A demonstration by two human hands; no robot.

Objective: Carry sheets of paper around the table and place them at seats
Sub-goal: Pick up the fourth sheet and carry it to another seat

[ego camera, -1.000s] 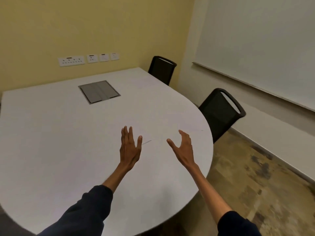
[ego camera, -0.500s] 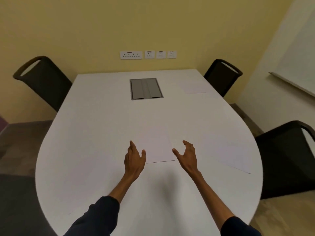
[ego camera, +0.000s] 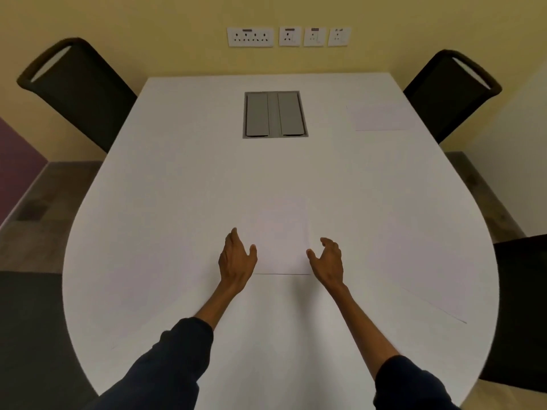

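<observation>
Four white socket plates (ego camera: pixel 288 37) line a yellow wall (ego camera: pixel 148 25). Nearer, a grey two-flap cable hatch (ego camera: pixel 275 114) lies flat, both flaps closed.

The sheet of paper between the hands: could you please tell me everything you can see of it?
The sheet of paper is plain white, rectangular and apparently blank. It lies flat on the white table, its short near edge towards the person and marked by a thin shadow line. The left hand and right hand flank its near corners; whether they touch it is unclear.
</observation>
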